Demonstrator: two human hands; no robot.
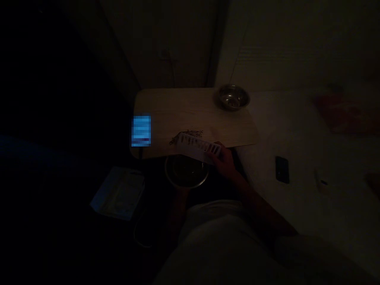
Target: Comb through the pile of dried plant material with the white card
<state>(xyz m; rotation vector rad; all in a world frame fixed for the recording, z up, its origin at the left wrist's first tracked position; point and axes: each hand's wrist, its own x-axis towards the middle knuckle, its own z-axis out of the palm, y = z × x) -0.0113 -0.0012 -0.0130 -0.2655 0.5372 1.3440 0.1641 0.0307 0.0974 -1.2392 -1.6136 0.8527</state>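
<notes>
The scene is very dark. My right hand (225, 160) grips one end of a long white slotted tool (197, 146) that lies at the near edge of a small wooden table (178, 107), beside a little heap of dark bits (187, 134). Just below that edge a round metal bowl (187, 172) is held up by my left hand (179, 194), whose fingers are lost in the dark under the bowl.
A second metal bowl (233, 97) stands at the table's far right corner. A lit blue screen (141, 130) glows at the table's left edge. A dark phone (282, 169) lies on the pale surface to the right, a pale packet (118, 192) to the lower left.
</notes>
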